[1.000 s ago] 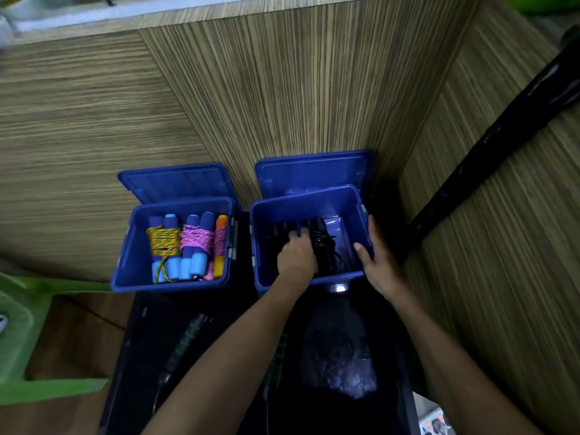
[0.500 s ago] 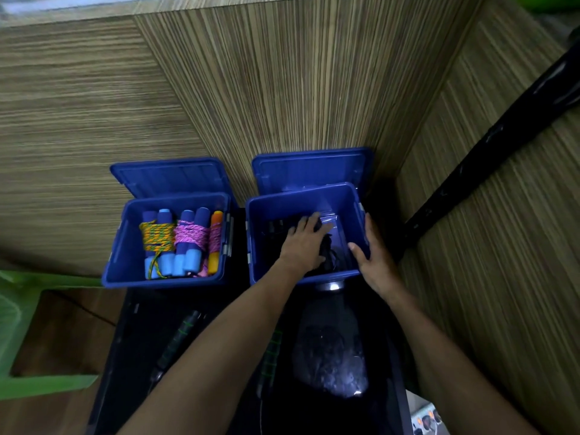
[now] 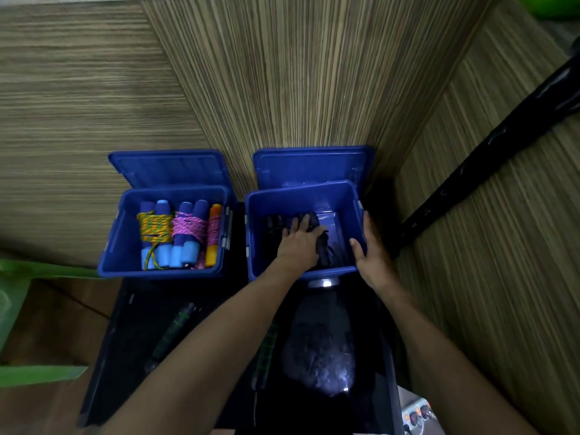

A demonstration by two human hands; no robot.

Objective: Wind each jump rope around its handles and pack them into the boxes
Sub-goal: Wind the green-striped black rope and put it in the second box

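Observation:
Two open blue boxes stand side by side against a wood-grain wall. The left box [image 3: 125, 246] holds wound ropes with blue foam handles: a yellow-green rope [image 3: 153, 227], a pink rope [image 3: 188, 227] and an orange-handled rope [image 3: 213, 233]. Inside the right box [image 3: 301, 191], my left hand [image 3: 298, 243] rests flat with straight fingers on a wound black jump rope [image 3: 323, 249]; more black handles [image 3: 273, 224] lie to its left. My right hand [image 3: 370, 255] grips the right box's near right corner, thumb inside and fingers outside.
The boxes sit at the back of a black table [image 3: 131, 340]. On it lie a dark handle with green bands [image 3: 175, 328], a second handle [image 3: 265, 350] beside my left forearm, and a shiny plastic bag [image 3: 317, 350]. A green chair [image 3: 12, 296] stands left; a black pole [image 3: 486, 146] slants right.
My left hand went from curled round the black rope to lying flat on it, sliding a little toward the box's back. My right hand stayed on the box corner.

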